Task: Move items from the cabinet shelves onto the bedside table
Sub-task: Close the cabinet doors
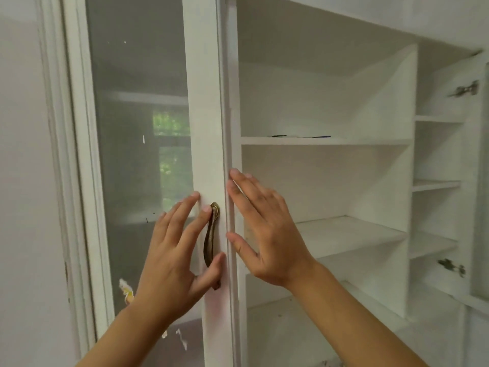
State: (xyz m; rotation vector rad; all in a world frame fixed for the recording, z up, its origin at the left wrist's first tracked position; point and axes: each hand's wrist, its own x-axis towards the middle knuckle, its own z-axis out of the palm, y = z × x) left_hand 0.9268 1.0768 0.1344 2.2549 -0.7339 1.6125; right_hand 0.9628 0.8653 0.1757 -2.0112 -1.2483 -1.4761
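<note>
The white cabinet shelves look nearly bare, so I judge little remains; my left hand and right hand rest flat, fingers straight, on the glass door beside its brass handle.

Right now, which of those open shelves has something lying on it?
The upper shelf of the wide middle compartment: thin dark flat items lie near its front edge. The shelf below it and the narrow right-hand shelves look bare.

A brass handle is hanging upright on a white door whose frosted glass is reflecting a green window view. Two metal hinges are sitting at the far right. A plain wall is filling the left edge.
</note>
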